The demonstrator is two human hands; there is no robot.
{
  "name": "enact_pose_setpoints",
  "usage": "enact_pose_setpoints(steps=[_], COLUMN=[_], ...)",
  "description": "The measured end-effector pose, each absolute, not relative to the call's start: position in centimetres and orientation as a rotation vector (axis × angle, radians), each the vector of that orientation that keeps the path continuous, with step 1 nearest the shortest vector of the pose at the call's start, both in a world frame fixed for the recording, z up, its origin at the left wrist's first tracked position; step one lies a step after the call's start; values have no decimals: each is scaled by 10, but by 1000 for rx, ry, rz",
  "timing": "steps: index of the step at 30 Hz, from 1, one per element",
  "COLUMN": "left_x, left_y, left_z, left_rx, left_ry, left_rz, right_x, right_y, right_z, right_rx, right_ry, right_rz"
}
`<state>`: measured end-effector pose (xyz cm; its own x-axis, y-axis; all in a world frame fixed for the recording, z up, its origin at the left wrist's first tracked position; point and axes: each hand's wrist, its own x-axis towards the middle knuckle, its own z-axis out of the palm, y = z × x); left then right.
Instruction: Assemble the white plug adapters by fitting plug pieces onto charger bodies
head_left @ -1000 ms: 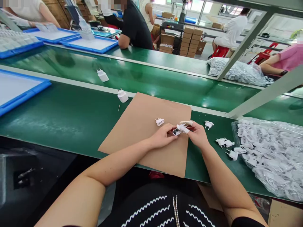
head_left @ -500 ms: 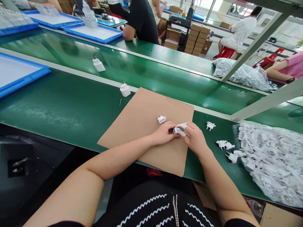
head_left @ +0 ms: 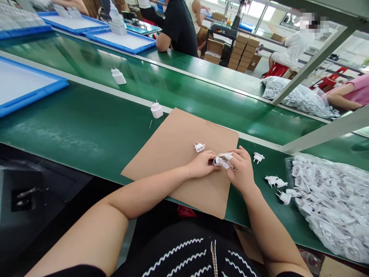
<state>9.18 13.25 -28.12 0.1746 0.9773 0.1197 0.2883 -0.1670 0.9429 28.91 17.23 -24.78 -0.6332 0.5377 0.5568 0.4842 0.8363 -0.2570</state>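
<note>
Over the brown cardboard sheet (head_left: 170,154), my left hand (head_left: 202,164) is closed around a small white plastic plug part (head_left: 218,161); its far side is hidden by the fingers. My right hand (head_left: 241,169) has white covers on its thumb and index finger. Those two fingertips pinch the same part from the right, while the other fingers are raised and apart. Just beyond my left hand, a two-pin plug piece (head_left: 199,147) lies on the cardboard. Another plug piece (head_left: 258,157) rests on the green bench right of my right hand.
At right lie several plug pieces (head_left: 276,181) beside a clear bag (head_left: 331,204) full of white parts. Two white chargers, one on the bench (head_left: 157,110) and one on the belt (head_left: 118,75), stand beyond the cardboard. A blue-rimmed tray (head_left: 37,94) sits left. A slanted metal post (head_left: 325,130) rises at right.
The right hand's middle, ring and little fingers have lifted and spread from the plug part. My left hand keeps its hold. The whole view has shifted slightly.
</note>
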Motion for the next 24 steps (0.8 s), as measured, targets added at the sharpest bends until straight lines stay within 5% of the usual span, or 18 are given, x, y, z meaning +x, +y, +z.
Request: enact_pose_setpoints(steps=[24], left_x=[92], left_y=[136], left_z=[-286], left_rx=[1602], left_ry=[1210], left_rz=[1057], right_x=[282], right_y=[168], right_z=[-246], right_rx=[-766], right_ry=[-2369], right_rz=[20])
